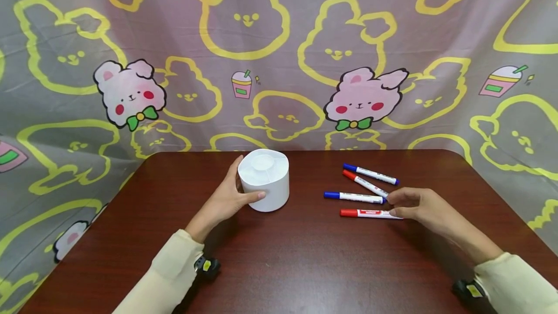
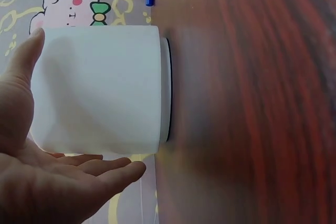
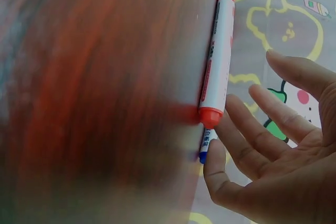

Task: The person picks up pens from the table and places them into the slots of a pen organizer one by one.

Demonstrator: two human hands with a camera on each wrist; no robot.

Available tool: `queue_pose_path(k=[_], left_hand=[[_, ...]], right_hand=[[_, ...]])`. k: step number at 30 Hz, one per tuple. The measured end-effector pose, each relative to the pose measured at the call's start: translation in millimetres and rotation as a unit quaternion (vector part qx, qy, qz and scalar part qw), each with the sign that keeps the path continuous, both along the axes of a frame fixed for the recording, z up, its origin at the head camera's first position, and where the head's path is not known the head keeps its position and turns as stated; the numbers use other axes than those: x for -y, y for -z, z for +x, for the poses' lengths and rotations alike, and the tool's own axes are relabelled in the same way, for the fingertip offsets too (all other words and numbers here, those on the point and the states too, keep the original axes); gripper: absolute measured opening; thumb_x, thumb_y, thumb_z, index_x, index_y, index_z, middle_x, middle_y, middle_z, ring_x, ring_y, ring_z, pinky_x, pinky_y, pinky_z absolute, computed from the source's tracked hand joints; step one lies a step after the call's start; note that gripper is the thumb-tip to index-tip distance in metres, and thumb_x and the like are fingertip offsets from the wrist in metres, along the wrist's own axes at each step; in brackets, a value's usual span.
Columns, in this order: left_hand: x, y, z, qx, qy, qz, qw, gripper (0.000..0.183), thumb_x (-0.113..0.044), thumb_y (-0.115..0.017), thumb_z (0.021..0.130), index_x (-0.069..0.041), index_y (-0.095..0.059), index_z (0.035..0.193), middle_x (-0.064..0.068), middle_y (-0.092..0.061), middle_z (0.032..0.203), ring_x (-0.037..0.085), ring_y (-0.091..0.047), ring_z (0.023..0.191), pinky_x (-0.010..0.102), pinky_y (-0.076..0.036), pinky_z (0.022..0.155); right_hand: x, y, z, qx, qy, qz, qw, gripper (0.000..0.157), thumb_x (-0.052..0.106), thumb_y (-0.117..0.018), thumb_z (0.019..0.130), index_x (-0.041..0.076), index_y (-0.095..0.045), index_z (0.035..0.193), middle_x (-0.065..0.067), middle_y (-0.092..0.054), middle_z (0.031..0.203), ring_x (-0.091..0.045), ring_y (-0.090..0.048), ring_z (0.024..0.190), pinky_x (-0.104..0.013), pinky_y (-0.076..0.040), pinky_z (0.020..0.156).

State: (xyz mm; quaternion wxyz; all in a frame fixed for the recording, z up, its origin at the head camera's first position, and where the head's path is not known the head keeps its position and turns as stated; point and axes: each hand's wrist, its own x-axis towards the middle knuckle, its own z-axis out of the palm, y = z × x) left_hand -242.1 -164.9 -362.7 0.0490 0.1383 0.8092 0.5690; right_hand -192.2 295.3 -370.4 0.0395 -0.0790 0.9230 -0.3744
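Note:
In the head view my left hand (image 1: 226, 197) holds a round white pen holder (image 1: 272, 190), thumb on the front and fingers round its left side. The holder stands upright, its top split by dividers round a raised circle. In the left wrist view its smooth wall (image 2: 100, 87) lies between thumb and fingers. My right hand (image 1: 425, 210) hovers at the cap-less ends of several markers, fingers loosely bent and spread. Nearest it lies a red marker (image 1: 368, 213), whose end the thumb overlaps. Beyond lie a blue marker (image 1: 355, 197), another red marker (image 1: 366, 184) and another blue marker (image 1: 372, 174).
The dark wooden table (image 1: 296, 265) has a rounded back edge. Behind it hangs a curtain (image 1: 279, 71) printed with rabbits and drink cups. Both wrists carry a small black camera (image 1: 207, 266) beside a cream sleeve (image 1: 167, 273).

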Motion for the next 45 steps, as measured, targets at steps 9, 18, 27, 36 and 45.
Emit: queue_pose_path(k=[9, 18, 27, 36, 45], left_hand=[[-3.0, -1.1, -2.1, 0.015, -0.014, 0.004, 0.9998, 0.118, -0.018, -0.084, 0.09, -0.011, 0.005, 0.168, 0.019, -0.024, 0.17, 0.036, -0.03, 0.157, 0.056, -0.025, 0.128], [-6.2, 0.7, -5.8, 0.007, -0.043, -0.007, 0.999, 0.118, -0.021, -0.087, 0.086, -0.013, -0.003, 0.169, 0.017, -0.024, 0.17, 0.034, -0.025, 0.157, 0.058, -0.019, 0.13], [-10.8, 2.1, -7.5, 0.013, -0.055, 0.011, 0.9983, 0.116, -0.017, -0.088, 0.085, -0.013, -0.007, 0.168, 0.017, -0.033, 0.165, 0.034, -0.032, 0.153, 0.055, -0.023, 0.129], [-12.9, 2.6, -8.4, 0.013, -0.064, 0.012, 0.9978, 0.114, -0.017, -0.088, 0.085, -0.012, -0.008, 0.167, 0.018, -0.034, 0.163, 0.035, -0.034, 0.151, 0.054, -0.024, 0.128], [-14.1, 2.6, -8.0, 0.007, -0.062, 0.015, 0.9979, 0.108, -0.017, -0.086, 0.087, -0.01, -0.012, 0.166, 0.02, -0.036, 0.161, 0.036, -0.037, 0.149, 0.054, -0.026, 0.127]], right_hand=[[-2.8, 8.0, -5.8, 0.047, -0.018, -0.064, 0.997, 0.041, 0.019, -0.079, 0.093, -0.004, -0.07, 0.127, -0.014, -0.076, 0.115, -0.002, -0.064, 0.092, -0.022, -0.052, 0.075], [1.5, 15.9, -7.4, 0.034, -0.034, -0.055, 0.997, 0.035, 0.015, -0.081, 0.091, -0.001, -0.074, 0.12, -0.011, -0.075, 0.109, -0.005, -0.063, 0.092, -0.023, -0.052, 0.074], [5.4, 19.3, -7.6, 0.0, -0.047, -0.006, 0.999, 0.025, 0.008, -0.08, 0.088, 0.001, -0.076, 0.112, -0.006, -0.07, 0.095, -0.01, -0.056, 0.083, -0.023, -0.046, 0.066], [9.3, 20.3, -6.8, -0.025, -0.053, 0.011, 0.998, 0.017, 0.001, -0.08, 0.086, 0.004, -0.075, 0.102, -0.004, -0.064, 0.091, -0.01, -0.052, 0.079, -0.024, -0.043, 0.064], [10.2, 22.8, -6.9, -0.04, -0.06, 0.024, 0.997, 0.015, -0.002, -0.079, 0.085, 0.006, -0.073, 0.097, -0.001, -0.062, 0.087, -0.006, -0.051, 0.077, -0.023, -0.042, 0.065]])
